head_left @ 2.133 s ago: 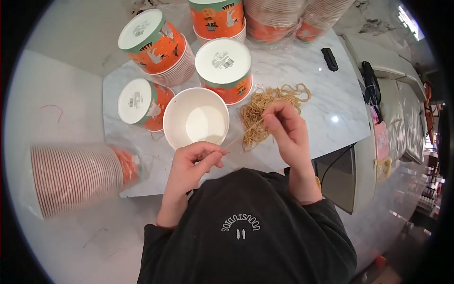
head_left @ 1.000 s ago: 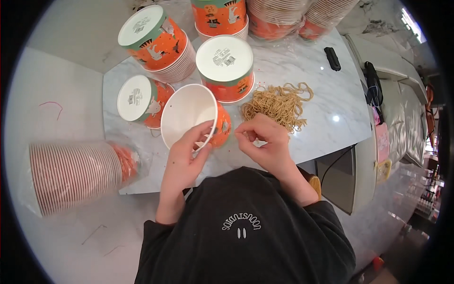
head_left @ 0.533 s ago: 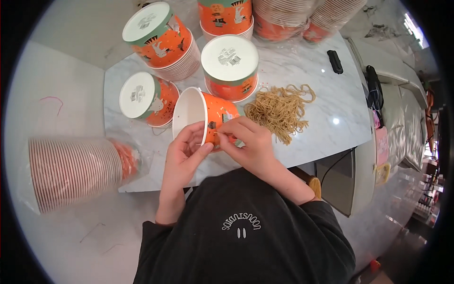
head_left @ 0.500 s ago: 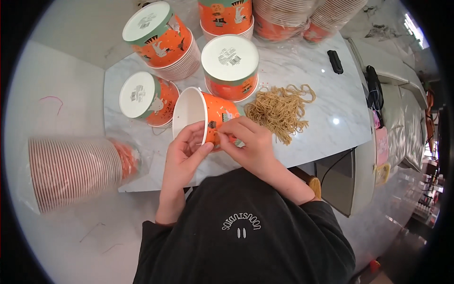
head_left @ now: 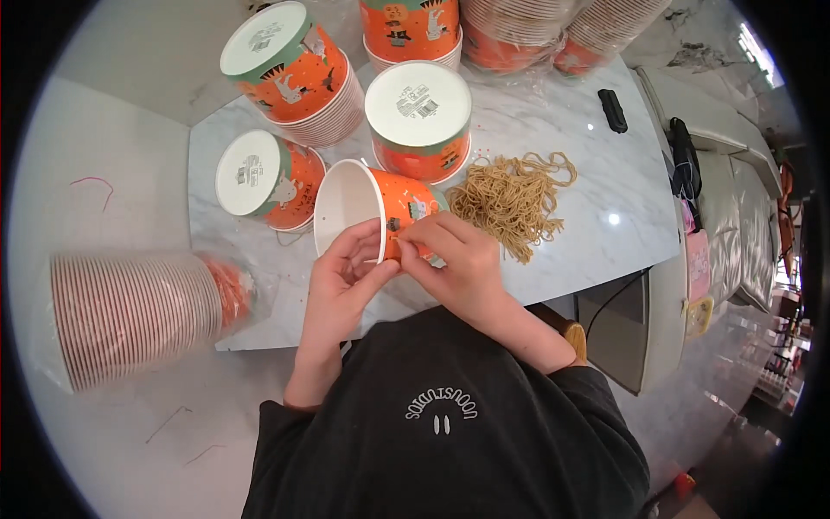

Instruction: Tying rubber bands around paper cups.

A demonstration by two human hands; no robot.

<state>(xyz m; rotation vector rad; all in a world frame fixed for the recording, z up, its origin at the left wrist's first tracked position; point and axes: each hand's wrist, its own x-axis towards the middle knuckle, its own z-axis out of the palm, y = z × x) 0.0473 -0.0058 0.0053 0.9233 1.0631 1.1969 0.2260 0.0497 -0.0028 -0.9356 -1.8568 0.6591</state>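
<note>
An orange paper bucket [head_left: 406, 197] with Halloween pictures and a white inside lies tipped on its side, its mouth facing left. My left hand [head_left: 350, 268] is closed on its rim, fingers inside the mouth and thumb outside on the wall. Against the outer wall near the rim, my right hand [head_left: 450, 255] pinches thumb and forefinger together. A short bit of tan cord [head_left: 396, 239] shows at those fingertips; the rest of it is hidden. To the right of the bucket is a tangled heap of tan cords [head_left: 510, 203].
Upside-down buckets [head_left: 419, 104] and a smaller-looking one [head_left: 251, 173] stand behind and left. A nested stack [head_left: 294, 78] leans at the far left. Bagged stacks [head_left: 138, 316] lie left and at the back [head_left: 519, 35]. A black object [head_left: 613, 111] sits on the marble table [head_left: 622, 190].
My left thumb and the bucket's rim have shifted slightly right, toward my right fingertips. My right hand stays nearly in place.
</note>
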